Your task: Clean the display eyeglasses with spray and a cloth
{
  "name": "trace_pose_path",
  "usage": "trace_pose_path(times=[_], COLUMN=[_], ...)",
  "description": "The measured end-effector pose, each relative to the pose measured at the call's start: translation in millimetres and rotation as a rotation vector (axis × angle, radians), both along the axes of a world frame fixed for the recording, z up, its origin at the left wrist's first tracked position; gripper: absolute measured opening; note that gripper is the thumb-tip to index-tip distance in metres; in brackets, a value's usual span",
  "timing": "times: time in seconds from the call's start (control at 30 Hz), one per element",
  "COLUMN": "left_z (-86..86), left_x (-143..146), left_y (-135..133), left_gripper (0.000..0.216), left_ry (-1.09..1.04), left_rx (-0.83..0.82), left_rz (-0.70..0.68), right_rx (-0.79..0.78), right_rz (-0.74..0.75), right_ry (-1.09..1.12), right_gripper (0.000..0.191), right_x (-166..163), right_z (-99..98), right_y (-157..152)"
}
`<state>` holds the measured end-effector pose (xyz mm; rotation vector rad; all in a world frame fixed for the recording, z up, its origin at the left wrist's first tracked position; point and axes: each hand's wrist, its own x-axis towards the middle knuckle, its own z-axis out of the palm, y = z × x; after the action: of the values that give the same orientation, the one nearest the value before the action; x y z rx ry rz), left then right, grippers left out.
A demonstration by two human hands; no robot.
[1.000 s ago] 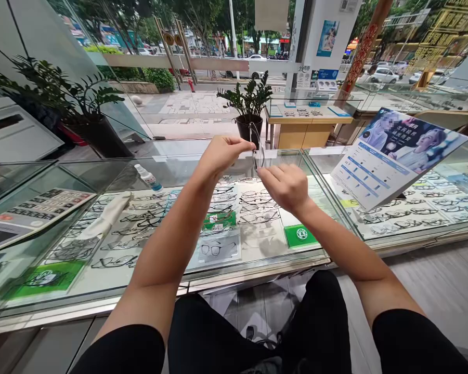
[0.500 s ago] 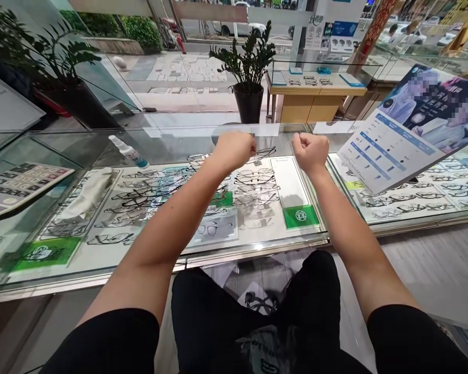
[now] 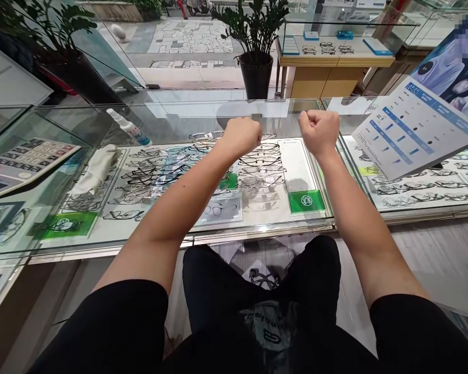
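Observation:
My left hand (image 3: 242, 136) is closed in a fist above the glass display counter (image 3: 265, 228), with the back of the hand facing me. To its right, my right hand (image 3: 320, 130) is also curled into a fist, thumb side towards the left. No object shows in either fist. Below the glass, near my left hand, lie rows of eyeglasses (image 3: 262, 169). A white panel with a green card (image 3: 306, 201) sits under the glass just below and left of my right wrist.
On the counter's left stand a spray bottle (image 3: 129, 128), a cream cloth (image 3: 96, 169) and a large calculator (image 3: 31, 163). A tilted printed leaflet (image 3: 417, 130) stands at the right. Behind the counter are a potted plant (image 3: 256, 72) and another display case (image 3: 335, 59).
The view has tipped downward and shifted slightly, so the counter and bottle appear higher up. Both hands remain fists at about the same distance apart.

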<state>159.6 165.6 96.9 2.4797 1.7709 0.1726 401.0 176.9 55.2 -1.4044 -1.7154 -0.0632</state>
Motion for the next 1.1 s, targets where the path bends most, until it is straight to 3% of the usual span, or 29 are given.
trace_pose_path(times=[0.37,0.67,0.9,1.1], left_z=[-2.9,-17.8,-36.6,-29.9], left_x=[-1.6,-17.4,-22.7,-22.8], left_y=[2.9,20.5,36.2,34.3], left_gripper=[0.027,0.028,0.025,0.023], left_ry=[0.107,0.113,-0.049,-0.124], left_rx=[-0.008,0.07,0.069,0.066], left_rz=[0.012,-0.186,-0.176,-0.144], right_rx=[0.025,-0.002,-0.025,-0.035], right_rz=[0.072,0.079,0.08,0.062], right_ry=[0.022,0.029,0.019,0.02], right_gripper=[0.057,0.06,0.06,0.059], right_x=[-1.5,-4.5,-7.6,-7.9], right_z=[-2.0,0.8,3.6,6.6], right_y=[-2.4,-5.6,-8.5,-10.8])
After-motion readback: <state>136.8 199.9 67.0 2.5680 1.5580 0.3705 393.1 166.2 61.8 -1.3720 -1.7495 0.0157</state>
